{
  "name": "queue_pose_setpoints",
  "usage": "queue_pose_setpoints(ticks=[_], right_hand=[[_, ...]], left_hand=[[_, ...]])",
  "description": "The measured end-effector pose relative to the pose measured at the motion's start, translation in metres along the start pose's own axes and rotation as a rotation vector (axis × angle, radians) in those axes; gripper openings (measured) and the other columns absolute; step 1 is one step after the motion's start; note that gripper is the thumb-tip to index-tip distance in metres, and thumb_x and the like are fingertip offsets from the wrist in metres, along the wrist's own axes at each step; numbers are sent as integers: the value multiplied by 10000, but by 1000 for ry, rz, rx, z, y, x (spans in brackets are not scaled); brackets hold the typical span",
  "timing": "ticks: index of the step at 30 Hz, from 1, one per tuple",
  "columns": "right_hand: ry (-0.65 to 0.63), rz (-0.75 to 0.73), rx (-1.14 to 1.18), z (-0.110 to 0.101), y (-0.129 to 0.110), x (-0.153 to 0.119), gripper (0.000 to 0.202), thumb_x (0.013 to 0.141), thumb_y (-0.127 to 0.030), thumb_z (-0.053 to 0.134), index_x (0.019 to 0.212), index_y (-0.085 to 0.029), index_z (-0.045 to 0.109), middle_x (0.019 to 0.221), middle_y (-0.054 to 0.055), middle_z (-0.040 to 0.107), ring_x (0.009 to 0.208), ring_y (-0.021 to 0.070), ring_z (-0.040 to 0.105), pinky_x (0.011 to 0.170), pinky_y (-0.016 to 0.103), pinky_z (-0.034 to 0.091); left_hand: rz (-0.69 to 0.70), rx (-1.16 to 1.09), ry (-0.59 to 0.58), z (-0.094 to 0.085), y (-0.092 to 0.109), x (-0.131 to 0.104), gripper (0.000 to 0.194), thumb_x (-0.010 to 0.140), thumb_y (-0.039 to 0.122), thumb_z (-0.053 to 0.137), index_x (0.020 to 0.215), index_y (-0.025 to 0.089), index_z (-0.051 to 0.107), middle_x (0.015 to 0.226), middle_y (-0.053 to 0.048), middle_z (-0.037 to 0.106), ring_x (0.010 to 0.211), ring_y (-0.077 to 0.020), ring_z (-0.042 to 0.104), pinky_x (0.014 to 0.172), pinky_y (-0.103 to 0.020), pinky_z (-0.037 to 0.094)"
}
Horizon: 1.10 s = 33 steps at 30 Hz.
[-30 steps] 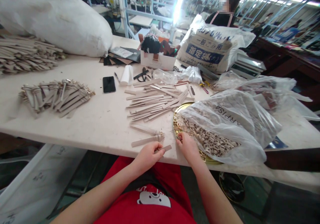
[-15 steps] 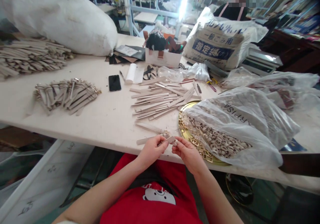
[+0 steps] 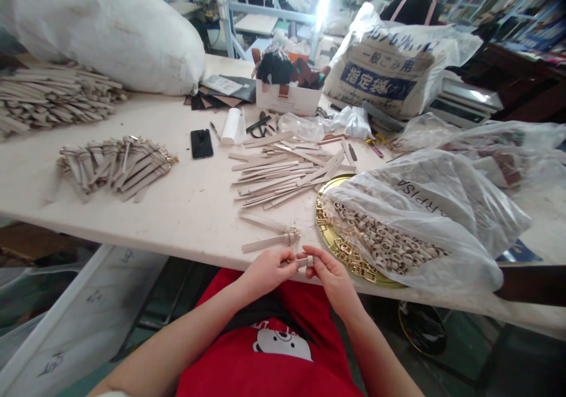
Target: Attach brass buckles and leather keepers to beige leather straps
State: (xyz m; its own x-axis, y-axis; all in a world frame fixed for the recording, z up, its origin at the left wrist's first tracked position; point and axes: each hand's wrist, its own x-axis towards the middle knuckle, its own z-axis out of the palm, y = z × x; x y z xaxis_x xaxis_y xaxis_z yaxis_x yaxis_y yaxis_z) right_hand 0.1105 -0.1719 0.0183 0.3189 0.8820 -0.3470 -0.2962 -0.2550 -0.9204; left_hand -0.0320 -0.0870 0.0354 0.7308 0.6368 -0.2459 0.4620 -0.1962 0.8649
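At the table's front edge, my left hand (image 3: 272, 270) is closed, pinching a beige strap (image 3: 301, 262). A small beige loop (image 3: 310, 261) sits around or against the strap's end, pinched by the fingers of my right hand (image 3: 332, 274); fingers partly hide both pieces. Just beyond my hands lie two straps (image 3: 264, 243) with gold buckles at their right ends. Farther back is a spread of loose flat straps (image 3: 278, 176). To the right, a gold tray (image 3: 324, 193) holds gold buckles (image 3: 347, 252) and a clear bag (image 3: 460, 232) containing many beige loops (image 3: 384, 238).
Left on the table lie a bundle of buckled straps (image 3: 119, 167) and a large strap pile (image 3: 57, 96) beside a big white sack (image 3: 132, 31). A phone (image 3: 201, 143), white roll (image 3: 232, 127), filled box (image 3: 287, 97) and printed bag (image 3: 384, 69) stand farther back. A person is behind.
The strap and loop have come down slightly toward me. The loop now sits at the strap's end, and my right fingers have shifted around it.
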Motion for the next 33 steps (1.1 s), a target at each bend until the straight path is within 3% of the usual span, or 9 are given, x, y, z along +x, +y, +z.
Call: queue_pose_setpoints(ticks=[6, 9, 11, 16, 20, 25, 28, 33], right_hand=[[54, 62, 203, 4, 8, 4, 274, 694, -454, 629, 795, -210, 558, 716, -11, 605, 514, 87, 458, 516, 238, 390], [181, -63, 62, 6, 10, 1, 252, 719, -450, 607, 766, -206, 569, 610, -39, 529, 528, 96, 431, 538, 235, 372], [195, -123, -55, 8, 12, -3, 229, 723, -426, 613, 738, -201, 573, 564, -48, 488, 553, 107, 433, 570, 240, 370], [139, -64, -33, 7, 17, -4, 251, 743, -422, 593, 674, -189, 532, 548, -48, 470, 540, 108, 415, 566, 244, 350], [118, -54, 50, 5, 16, -3, 258, 730, -443, 607, 717, -192, 547, 557, -46, 479, 545, 108, 416, 570, 244, 350], [45, -91, 157, 17, 12, -9, 336, 797, -510, 482, 681, -200, 542, 630, -18, 519, 598, 121, 451, 603, 257, 376], [-4, 13, 186, 23, 12, -11, 240, 735, -440, 606, 718, -209, 541, 620, -39, 506, 571, 106, 434, 585, 237, 367], [-99, 204, 308, 21, 15, -8, 263, 704, -437, 638, 816, -205, 588, 656, -27, 539, 549, 99, 439, 547, 230, 367]], left_hand=[[52, 59, 17, -1, 8, -3, 226, 801, 303, 434, 751, 176, 614, 731, 7, 621, 686, -134, 534, 649, -210, 378], [24, 47, 51, 1, 9, -3, 211, 797, 297, 441, 743, 167, 599, 690, 11, 604, 672, -133, 534, 642, -209, 382], [14, 36, 64, 3, 9, -3, 212, 798, 298, 444, 746, 163, 598, 686, 10, 601, 670, -134, 536, 639, -212, 385], [44, -23, 43, 4, 8, -5, 201, 798, 258, 440, 876, 165, 600, 806, -18, 638, 754, -151, 562, 688, -232, 403], [11, -152, 23, 1, 8, -8, 317, 776, 152, 405, 1084, 157, 480, 833, -30, 643, 754, -140, 587, 704, -243, 423], [-17, -275, 40, -2, 11, -7, 232, 768, 146, 423, 999, 158, 440, 799, -24, 645, 707, -130, 592, 664, -239, 436], [-32, -222, 56, -2, 14, -7, 181, 783, 212, 460, 958, 167, 457, 762, -16, 638, 696, -140, 589, 657, -247, 433], [-87, -23, 90, -3, 14, -9, 174, 790, 276, 475, 938, 185, 477, 739, -12, 620, 696, -163, 582, 627, -255, 409]])
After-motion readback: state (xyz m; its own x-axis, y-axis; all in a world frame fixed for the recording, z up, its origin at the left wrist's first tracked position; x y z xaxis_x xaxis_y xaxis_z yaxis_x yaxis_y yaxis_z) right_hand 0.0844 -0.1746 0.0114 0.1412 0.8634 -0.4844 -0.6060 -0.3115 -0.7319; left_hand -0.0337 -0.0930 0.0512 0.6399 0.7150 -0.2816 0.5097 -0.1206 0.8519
